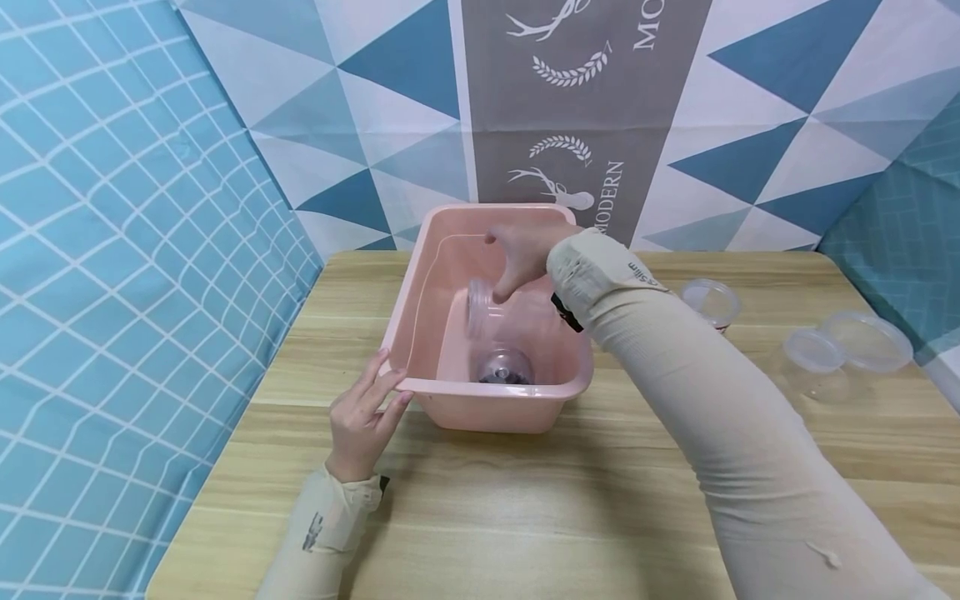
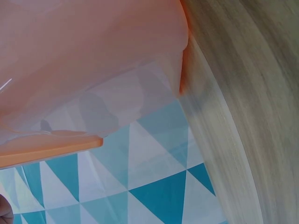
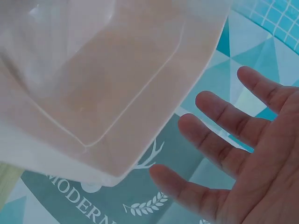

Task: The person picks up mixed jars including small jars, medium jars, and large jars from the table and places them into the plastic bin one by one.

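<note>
A pink plastic basin (image 1: 498, 408) stands on the table. My left hand (image 1: 363, 421) holds its near left corner, fingers at the rim and thumb on the outside; in the left wrist view only a fingertip (image 2: 5, 210) shows at the edge. Over the basin's far right part is my right hand (image 1: 525, 254), its fingers spread and holding nothing in the right wrist view. Just below it, inside the basin, a clear plastic container (image 1: 477, 308) lies tilted and blurred. Another clear round container (image 1: 506, 364) with a dark base sits at the near end.
Right of the basin stands a clear cup (image 1: 711, 302), partly behind my right sleeve. Farther right are a small lidded clear container (image 1: 815, 354) and a wider clear round one (image 1: 870, 342). A patterned cloth wall (image 1: 405, 108) rises behind the wooden table (image 1: 480, 517).
</note>
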`<action>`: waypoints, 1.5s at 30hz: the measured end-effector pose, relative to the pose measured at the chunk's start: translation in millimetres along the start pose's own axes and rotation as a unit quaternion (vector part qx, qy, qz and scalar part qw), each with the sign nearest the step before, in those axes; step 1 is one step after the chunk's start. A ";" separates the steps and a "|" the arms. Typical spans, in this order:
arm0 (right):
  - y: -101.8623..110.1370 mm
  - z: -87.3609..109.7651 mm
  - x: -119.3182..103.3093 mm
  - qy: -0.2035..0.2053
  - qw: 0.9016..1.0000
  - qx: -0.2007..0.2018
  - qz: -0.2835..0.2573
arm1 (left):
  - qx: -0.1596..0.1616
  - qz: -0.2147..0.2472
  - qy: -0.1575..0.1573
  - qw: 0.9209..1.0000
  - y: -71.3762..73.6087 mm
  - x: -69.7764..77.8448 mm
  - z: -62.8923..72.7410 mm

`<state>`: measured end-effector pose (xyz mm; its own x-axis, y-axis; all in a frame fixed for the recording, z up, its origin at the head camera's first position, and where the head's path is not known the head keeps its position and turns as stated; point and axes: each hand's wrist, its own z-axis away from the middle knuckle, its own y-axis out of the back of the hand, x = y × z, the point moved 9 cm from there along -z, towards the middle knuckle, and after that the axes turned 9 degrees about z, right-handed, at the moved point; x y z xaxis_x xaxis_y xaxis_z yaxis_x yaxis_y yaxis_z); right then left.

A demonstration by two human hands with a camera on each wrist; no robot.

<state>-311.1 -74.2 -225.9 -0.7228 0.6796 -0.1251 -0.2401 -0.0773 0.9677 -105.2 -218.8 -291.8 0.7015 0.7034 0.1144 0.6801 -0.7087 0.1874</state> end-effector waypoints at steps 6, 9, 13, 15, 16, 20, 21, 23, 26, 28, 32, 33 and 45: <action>2.1 7.8 7.8 -0.019 1.000 -0.015 -0.010 | 0.003 0.000 0.002 1.000 -0.8 -0.5 0.9; 0.8 8.8 12.5 -0.019 1.000 -0.018 -0.016 | 0.004 0.001 0.003 1.000 -1.4 -0.4 1.4; -1.9 11.2 18.8 -0.024 0.999 -0.025 -0.020 | 0.004 0.002 0.005 1.000 -2.2 -0.2 1.7; -3.5 12.8 21.4 -0.026 0.999 -0.029 -0.029 | 0.004 0.003 0.005 1.000 -2.6 -0.1 1.9; -4.5 13.7 22.4 -0.027 0.998 -0.033 -0.038 | 0.003 0.003 0.005 1.000 -3.0 0.0 1.9; -5.9 17.4 23.7 -0.015 0.998 -0.033 -0.055 | 0.003 0.004 0.005 1.000 -4.3 0.2 2.2; -6.1 18.6 24.0 -0.011 0.998 -0.034 -0.060 | 0.003 0.005 0.005 1.000 -4.6 0.1 2.4; -6.6 19.4 25.1 -0.001 0.998 -0.034 -0.054 | 0.005 0.005 0.006 1.000 -5.2 -0.2 3.0; -8.6 22.1 28.6 0.008 0.998 -0.047 -0.046 | 0.009 0.002 0.008 1.000 -4.5 -0.5 4.5; -9.6 25.0 32.5 0.011 0.998 -0.056 -0.038 | 0.014 -0.001 0.009 1.000 -3.2 -0.7 5.2; -8.9 34.6 43.5 0.013 0.998 -0.060 -0.026 | 0.017 -0.007 0.012 1.000 -1.3 -1.1 5.2; -8.6 37.7 47.0 0.012 0.998 -0.059 -0.025 | 0.017 -0.006 0.011 1.000 -1.3 -1.0 5.0; -12.7 76.7 100.2 -0.019 0.997 -0.051 -0.047 | 0.015 -0.011 0.010 1.000 -3.1 0.0 2.8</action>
<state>-330.8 50.8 -233.9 -0.6696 0.7144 -0.2031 -0.3710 -0.0848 0.9247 -106.8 -216.7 -295.1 0.6827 0.7190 0.1300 0.7012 -0.6947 0.1604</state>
